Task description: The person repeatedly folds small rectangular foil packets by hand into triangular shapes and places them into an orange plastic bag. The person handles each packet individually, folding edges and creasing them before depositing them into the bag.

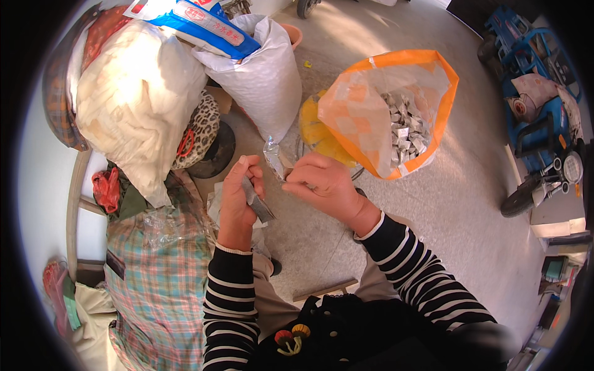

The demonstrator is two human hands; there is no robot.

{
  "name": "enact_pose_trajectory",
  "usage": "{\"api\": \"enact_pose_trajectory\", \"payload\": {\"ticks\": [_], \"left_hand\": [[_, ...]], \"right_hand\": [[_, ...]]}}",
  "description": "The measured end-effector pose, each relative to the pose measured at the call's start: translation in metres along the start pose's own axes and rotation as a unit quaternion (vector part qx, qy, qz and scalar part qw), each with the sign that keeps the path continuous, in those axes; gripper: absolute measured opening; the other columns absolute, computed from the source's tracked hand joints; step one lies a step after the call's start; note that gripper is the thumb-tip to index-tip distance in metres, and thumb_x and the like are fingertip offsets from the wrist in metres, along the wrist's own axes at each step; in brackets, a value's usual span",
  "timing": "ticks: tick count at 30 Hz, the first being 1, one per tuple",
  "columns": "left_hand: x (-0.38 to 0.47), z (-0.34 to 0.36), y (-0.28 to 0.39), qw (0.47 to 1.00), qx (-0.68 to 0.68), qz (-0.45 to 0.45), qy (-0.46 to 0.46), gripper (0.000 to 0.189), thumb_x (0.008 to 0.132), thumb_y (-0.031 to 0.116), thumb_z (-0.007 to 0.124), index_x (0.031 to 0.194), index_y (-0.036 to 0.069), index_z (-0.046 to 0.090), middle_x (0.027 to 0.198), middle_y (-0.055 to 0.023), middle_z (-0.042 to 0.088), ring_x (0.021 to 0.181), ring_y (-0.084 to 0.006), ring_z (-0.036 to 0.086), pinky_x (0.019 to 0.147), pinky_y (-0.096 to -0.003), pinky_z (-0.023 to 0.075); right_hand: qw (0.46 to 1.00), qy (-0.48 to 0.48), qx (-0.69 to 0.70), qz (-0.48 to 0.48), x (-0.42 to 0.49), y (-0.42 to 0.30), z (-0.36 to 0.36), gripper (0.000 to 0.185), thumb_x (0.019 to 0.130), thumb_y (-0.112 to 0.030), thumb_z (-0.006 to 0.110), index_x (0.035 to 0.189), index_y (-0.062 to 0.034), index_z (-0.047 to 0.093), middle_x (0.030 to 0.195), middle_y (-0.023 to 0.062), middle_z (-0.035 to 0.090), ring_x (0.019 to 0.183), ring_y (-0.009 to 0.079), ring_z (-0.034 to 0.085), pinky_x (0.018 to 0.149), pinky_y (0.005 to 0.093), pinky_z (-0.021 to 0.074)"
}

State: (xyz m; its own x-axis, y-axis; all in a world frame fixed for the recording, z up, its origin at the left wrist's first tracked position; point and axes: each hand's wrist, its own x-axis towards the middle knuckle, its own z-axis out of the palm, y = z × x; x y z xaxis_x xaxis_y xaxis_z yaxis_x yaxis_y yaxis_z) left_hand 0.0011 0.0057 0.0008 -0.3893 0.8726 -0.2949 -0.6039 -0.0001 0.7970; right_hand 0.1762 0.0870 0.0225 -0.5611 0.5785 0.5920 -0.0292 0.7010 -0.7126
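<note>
My left hand (240,195) grips a thin stack of grey strips (259,204), which slants down past my palm. Between the thumb and fingertips of my right hand (322,178) is one end of a shiny silver foil strip (274,155); its other end bends upward and away from me. The two hands are apart, in front of my knees. Beyond my right hand stands an open bag with an orange rim (448,99). Many small folded silver-grey pieces (404,132) lie inside it.
On the left are a plaid cloth (158,264), a large cream cloth bundle (134,92) and a leopard-print cushion (204,125). A white woven sack (264,79) stands ahead beside a yellow plastic bag (320,134). At right is a blue wheeled vehicle (540,125).
</note>
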Motion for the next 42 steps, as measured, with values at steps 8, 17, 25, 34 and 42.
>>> {"api": "enact_pose_trajectory", "payload": {"ticks": [8, 17, 25, 34, 42], "left_hand": [[0.002, -0.006, 0.0, 0.999, -0.039, -0.015, 0.008, 0.022, 0.088, 0.016, 0.052, 0.103, 0.001, 0.059, 0.081, -0.0043, 0.059, 0.056, -0.0118, 0.05, 0.05, -0.0263, 0.042], [0.011, -0.019, -0.005, 0.988, -0.145, -0.054, -0.01, 0.029, 0.079, 0.0, 0.048, 0.108, 0.001, 0.054, 0.091, -0.0069, 0.059, 0.067, -0.0134, 0.053, 0.058, -0.0267, 0.0466], [0.013, -0.024, -0.007, 0.983, -0.171, -0.063, -0.005, 0.028, 0.081, 0.0, 0.049, 0.108, 0.001, 0.054, 0.09, -0.0073, 0.059, 0.068, -0.0152, 0.055, 0.062, -0.0292, 0.0496], [0.01, -0.024, -0.005, 0.979, -0.198, -0.052, -0.018, 0.03, 0.081, 0.0, 0.047, 0.111, -0.001, 0.053, 0.101, -0.0129, 0.06, 0.085, -0.0216, 0.061, 0.077, -0.0346, 0.0529], [0.005, -0.018, 0.008, 0.993, -0.105, -0.055, 0.02, 0.019, 0.086, 0.008, 0.049, 0.101, 0.001, 0.056, 0.096, -0.012, 0.062, 0.072, -0.0171, 0.058, 0.062, -0.0291, 0.0476]], "right_hand": [[0.994, -0.002, -0.104, -0.035, 0.0, 0.007, -0.003, 0.011, 0.069, -0.004, 0.074, 0.072, -0.0062, 0.064, 0.073, 0.0053, 0.06, 0.065, 0.0218, 0.059, 0.056, 0.0304, 0.0469], [0.97, 0.176, -0.037, 0.162, 0.009, 0.026, -0.024, 0.026, 0.07, -0.009, 0.079, 0.091, -0.0048, 0.063, 0.083, 0.0002, 0.059, 0.067, 0.0077, 0.052, 0.059, 0.0231, 0.0442], [0.831, -0.122, 0.377, 0.39, -0.019, 0.015, 0.044, 0.018, 0.076, -0.007, 0.075, 0.091, -0.003, 0.065, 0.084, 0.0007, 0.063, 0.077, 0.0072, 0.058, 0.067, 0.0223, 0.0479], [0.863, -0.096, 0.298, 0.397, -0.013, 0.016, 0.038, 0.009, 0.08, -0.008, 0.069, 0.086, -0.0025, 0.065, 0.082, 0.0005, 0.063, 0.072, 0.0065, 0.057, 0.062, 0.0208, 0.0459], [0.987, 0.109, 0.0, 0.121, -0.003, 0.017, 0.025, 0.008, 0.075, -0.006, 0.07, 0.074, -0.0054, 0.062, 0.074, 0.0018, 0.06, 0.065, 0.0125, 0.058, 0.057, 0.025, 0.0451]]}}
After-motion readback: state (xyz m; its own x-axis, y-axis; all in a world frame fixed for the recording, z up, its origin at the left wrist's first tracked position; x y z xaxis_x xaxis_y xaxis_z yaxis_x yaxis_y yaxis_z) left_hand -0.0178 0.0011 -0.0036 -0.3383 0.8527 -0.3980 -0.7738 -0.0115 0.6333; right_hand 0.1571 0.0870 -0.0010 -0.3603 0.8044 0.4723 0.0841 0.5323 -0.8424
